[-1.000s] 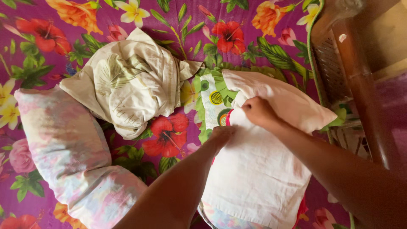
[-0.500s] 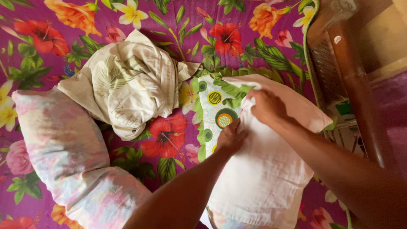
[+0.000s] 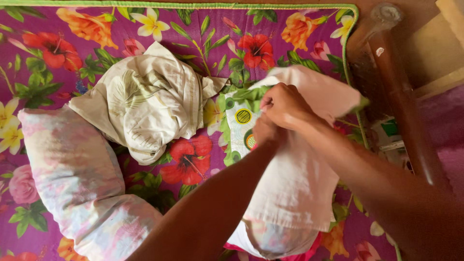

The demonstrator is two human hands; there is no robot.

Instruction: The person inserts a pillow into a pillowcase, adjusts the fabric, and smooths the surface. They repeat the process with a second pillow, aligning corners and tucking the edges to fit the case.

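A purple bedspread (image 3: 145,19) printed with large red, orange and yellow flowers fills the view, its green-piped edge running along the top and down the right side, where a brown wooden post (image 3: 403,106) stands just beyond it. Near the right edge lies a pillow (image 3: 237,125) with a green-and-white circle pattern, mostly covered by a pale pink pillowcase (image 3: 295,188) — only a strip of the pattern shows at the left of the cloth. Both hands meet at the pillow's upper end: the right hand (image 3: 285,105) is closed in a fist, pinching a fold of the pillowcase, and the left hand (image 3: 265,131) sits just beneath it, fingers curled into the same cloth. Toward the top centre rests a crumpled cream sheet (image 3: 145,96) — touching, at the left edge, a second pillow (image 3: 72,174) in faded pink floral.
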